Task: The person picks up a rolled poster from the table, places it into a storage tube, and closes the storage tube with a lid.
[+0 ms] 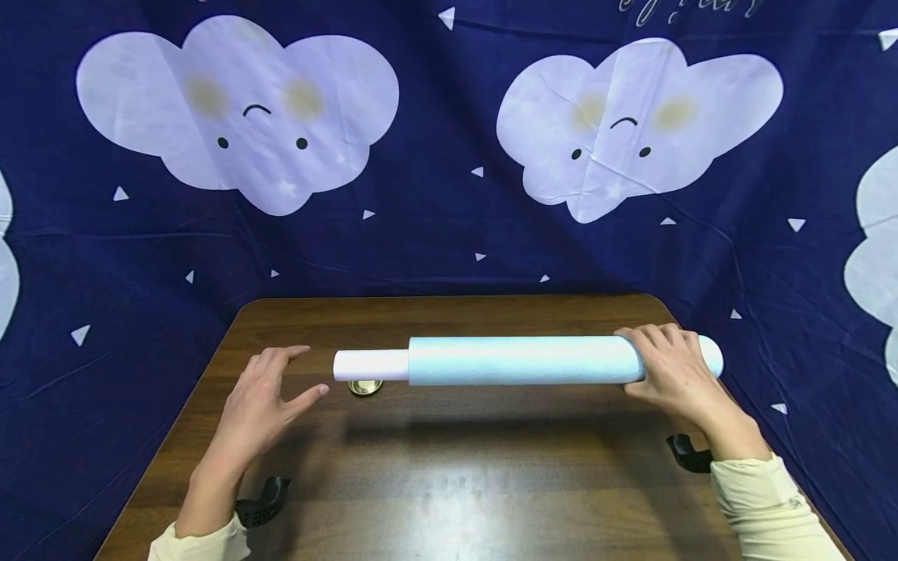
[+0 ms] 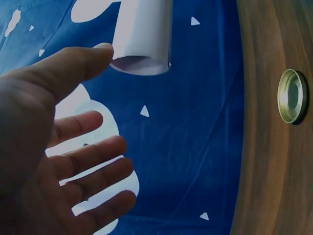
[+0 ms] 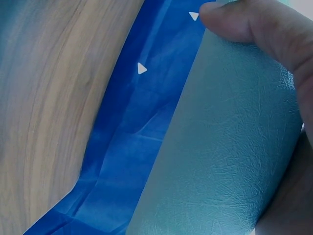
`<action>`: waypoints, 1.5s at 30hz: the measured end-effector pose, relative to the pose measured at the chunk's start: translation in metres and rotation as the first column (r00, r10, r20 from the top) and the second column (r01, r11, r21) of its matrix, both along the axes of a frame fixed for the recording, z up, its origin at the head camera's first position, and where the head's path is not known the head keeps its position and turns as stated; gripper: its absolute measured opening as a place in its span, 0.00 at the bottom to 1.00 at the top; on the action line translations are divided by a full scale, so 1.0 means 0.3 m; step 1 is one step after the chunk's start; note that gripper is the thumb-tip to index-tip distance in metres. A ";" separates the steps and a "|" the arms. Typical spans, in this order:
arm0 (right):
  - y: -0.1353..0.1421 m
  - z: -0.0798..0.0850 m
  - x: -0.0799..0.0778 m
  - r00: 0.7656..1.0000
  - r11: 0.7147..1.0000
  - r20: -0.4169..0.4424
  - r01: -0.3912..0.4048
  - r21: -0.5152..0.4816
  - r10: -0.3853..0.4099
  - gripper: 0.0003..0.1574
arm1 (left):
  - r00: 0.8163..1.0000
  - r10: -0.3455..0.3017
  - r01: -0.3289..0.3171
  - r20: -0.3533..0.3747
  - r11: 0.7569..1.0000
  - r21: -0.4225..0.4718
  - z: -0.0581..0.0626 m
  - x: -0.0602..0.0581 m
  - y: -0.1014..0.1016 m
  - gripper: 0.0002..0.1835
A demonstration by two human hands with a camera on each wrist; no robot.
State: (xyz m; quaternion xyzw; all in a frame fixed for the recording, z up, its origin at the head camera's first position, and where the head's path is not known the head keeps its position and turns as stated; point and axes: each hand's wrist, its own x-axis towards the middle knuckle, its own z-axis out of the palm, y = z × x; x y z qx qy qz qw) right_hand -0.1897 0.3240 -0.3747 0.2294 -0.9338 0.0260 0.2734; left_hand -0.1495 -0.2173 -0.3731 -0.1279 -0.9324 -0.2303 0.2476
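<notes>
My right hand (image 1: pixel 673 370) grips a long light-blue tube (image 1: pixel 519 360) near its right end, holding it level above the table. In the right wrist view the thumb lies over the finely creased surface of the blue tube (image 3: pixel 215 127). A narrower white tube (image 1: pixel 372 365) sticks out of the left end; its round, hollow-looking mouth shows in the left wrist view. My left hand (image 1: pixel 256 401) is just left of that white end, thumb and fingers spread, holding nothing. Below the white tube a shallow round gold metal lid (image 1: pixel 365 388) lies on the table.
The brown wood-grain table (image 1: pixel 449 460) has rounded far corners. Behind and beside it hangs a dark blue cloth (image 1: pixel 435 156) printed with clouds and small triangles. Black curved pieces (image 1: pixel 265 502) show beside both wrists.
</notes>
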 end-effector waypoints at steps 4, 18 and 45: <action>-0.001 0.003 -0.002 1.000 1.000 0.002 0.003 -0.001 -0.003 0.48 | 1.000 -0.020 0.019 0.013 0.999 0.043 -0.012 -0.002 -0.014 0.31; -0.005 0.007 0.002 1.000 1.000 0.013 0.003 -0.002 -0.003 0.49 | 0.986 -0.099 0.059 0.137 0.961 0.270 -0.054 -0.028 -0.013 0.28; -0.021 0.013 0.007 1.000 1.000 0.031 0.005 -0.003 -0.005 0.49 | 0.921 -0.373 0.217 0.114 0.734 0.644 -0.089 -0.068 0.042 0.25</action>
